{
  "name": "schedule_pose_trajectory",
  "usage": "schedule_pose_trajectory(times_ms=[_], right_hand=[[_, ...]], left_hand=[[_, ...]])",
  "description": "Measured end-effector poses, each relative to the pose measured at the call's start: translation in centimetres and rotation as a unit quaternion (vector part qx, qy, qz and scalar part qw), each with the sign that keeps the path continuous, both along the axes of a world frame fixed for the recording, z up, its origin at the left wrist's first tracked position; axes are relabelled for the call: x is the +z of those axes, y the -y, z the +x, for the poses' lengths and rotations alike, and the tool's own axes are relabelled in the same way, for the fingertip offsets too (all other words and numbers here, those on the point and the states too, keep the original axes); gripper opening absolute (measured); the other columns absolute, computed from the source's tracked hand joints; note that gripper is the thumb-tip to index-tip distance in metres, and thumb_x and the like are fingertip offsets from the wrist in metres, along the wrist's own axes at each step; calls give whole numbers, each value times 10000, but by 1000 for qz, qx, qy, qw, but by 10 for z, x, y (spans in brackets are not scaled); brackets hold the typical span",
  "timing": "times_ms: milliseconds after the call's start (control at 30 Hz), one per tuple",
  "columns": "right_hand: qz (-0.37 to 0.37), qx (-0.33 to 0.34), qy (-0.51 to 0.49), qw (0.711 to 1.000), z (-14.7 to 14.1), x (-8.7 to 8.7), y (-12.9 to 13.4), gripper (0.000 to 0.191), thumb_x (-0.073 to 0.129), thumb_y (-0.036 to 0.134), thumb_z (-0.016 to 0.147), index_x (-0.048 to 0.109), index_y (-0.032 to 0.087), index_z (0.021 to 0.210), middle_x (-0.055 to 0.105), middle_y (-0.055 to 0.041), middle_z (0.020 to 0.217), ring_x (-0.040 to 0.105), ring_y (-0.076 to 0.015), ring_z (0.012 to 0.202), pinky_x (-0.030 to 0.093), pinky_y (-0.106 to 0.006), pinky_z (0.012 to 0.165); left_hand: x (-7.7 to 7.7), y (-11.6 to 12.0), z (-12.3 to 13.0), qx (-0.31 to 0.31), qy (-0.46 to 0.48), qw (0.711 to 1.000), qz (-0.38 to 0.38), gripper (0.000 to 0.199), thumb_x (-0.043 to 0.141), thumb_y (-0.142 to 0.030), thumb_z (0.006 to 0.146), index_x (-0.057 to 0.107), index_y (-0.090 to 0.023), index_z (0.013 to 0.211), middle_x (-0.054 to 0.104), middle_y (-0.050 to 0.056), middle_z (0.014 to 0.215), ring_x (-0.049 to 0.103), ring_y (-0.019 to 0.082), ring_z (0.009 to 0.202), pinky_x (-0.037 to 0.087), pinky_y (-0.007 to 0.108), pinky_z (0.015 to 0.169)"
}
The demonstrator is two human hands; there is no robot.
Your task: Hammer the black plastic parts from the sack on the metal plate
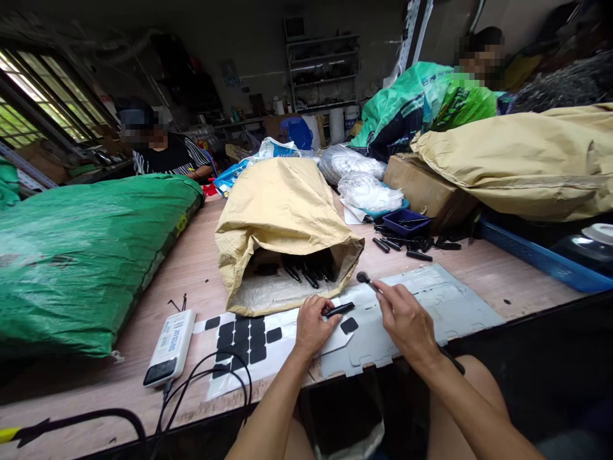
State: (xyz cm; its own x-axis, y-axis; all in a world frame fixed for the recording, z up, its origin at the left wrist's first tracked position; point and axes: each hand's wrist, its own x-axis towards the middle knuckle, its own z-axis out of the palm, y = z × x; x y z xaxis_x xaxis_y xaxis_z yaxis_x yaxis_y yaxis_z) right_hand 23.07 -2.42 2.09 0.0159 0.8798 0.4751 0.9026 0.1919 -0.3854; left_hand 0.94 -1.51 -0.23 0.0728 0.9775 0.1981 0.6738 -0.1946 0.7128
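My left hand [313, 326] is closed around a short black tapered piece [341, 310], its free end pointing right. In my right hand [407, 324] is the thin shaft of a small tool with a round black head [363, 277], tilted up to the left. Under my hands lie a grey mat [421, 313] and a white sheet [282, 358] bearing several black rounded squares [241, 342]. One loose black square [349, 326] lies just below the black piece. Beyond my left hand gapes a tan paper sack [282, 204] with several black pieces [309, 269] inside.
A white power bank [170, 348] with black cables stands left, beside a large green sack [90, 262]. Loose black pieces [419, 255] lie around a small purple tray [407, 223]. A blue tray [536, 252] and a cardboard box [426, 185] are right. Two people sit farther back.
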Motion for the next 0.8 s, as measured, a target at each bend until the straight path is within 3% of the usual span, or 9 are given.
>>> schedule_pose_trajectory(times_ms=[100, 200, 367, 500, 600, 667, 733, 800], right_hand=[[-43, -62, 42, 996, 18, -8, -29, 320, 519, 258, 996, 696, 264, 1262, 665, -45, 969, 605, -182, 877, 398, -286, 696], [-79, -83, 105, 988, 26, -22, -50, 308, 550, 241, 974, 704, 263, 1240, 642, -61, 955, 568, -195, 874, 342, -300, 682], [-72, -103, 153, 980, 19, -31, -56, 291, 521, 277, 988, 677, 244, 1232, 612, -82, 999, 535, -220, 929, 294, -319, 710], [-100, -115, 152, 977, 15, -25, -54, 256, 508, 302, 989, 665, 210, 1169, 603, -99, 1046, 520, -228, 954, 294, -320, 734], [-111, -115, 156, 975, 15, -23, -55, 260, 483, 312, 998, 656, 202, 1156, 598, -110, 1068, 511, -240, 981, 300, -323, 756], [-112, -116, 154, 975, 15, -23, -55, 260, 471, 311, 1001, 653, 201, 1151, 596, -112, 1071, 509, -244, 991, 301, -325, 762], [-107, -118, 151, 976, 15, -24, -55, 260, 461, 305, 1002, 651, 199, 1145, 595, -112, 1070, 511, -246, 995, 299, -329, 762], [-102, -116, 150, 977, 15, -26, -55, 261, 454, 300, 1003, 652, 198, 1139, 595, -112, 1065, 515, -247, 994, 296, -335, 754]], left_hand=[[2, 2, 0, -3, -10, 1000, 8, 144, 757, -202, 762, 642, -215, 848, 606, -6, 828, 548, 194, 853, 417, 321, 811], [0, 3, 0, -5, -22, 1000, 16, 183, 769, -228, 764, 655, -222, 908, 618, -2, 861, 554, 197, 867, 423, 325, 820], [-6, -3, -2, -24, -48, 999, 7, 125, 747, -303, 827, 711, -236, 926, 640, 19, 895, 570, 217, 919, 425, 345, 851], [10, 4, -3, -27, -7, 1000, 5, 179, 619, -378, 934, 703, -225, 972, 652, 40, 934, 580, 221, 929, 442, 351, 858], [32, 41, -1, -40, 50, 998, -5, 252, 514, -407, 997, 685, -227, 1037, 679, 54, 989, 602, 216, 944, 455, 342, 861], [38, 80, 3, -92, 71, 992, -49, 268, 510, -425, 999, 690, -245, 1081, 705, 52, 1014, 625, 210, 942, 460, 328, 859], [26, 120, 9, -163, 50, 978, -122, 250, 572, -444, 958, 717, -267, 1059, 723, 38, 969, 642, 209, 915, 456, 322, 860], [-2, 150, 16, -166, 6, 961, -222, 232, 626, -457, 901, 736, -270, 983, 713, 23, 838, 643, 210, 816, 451, 318, 786]])
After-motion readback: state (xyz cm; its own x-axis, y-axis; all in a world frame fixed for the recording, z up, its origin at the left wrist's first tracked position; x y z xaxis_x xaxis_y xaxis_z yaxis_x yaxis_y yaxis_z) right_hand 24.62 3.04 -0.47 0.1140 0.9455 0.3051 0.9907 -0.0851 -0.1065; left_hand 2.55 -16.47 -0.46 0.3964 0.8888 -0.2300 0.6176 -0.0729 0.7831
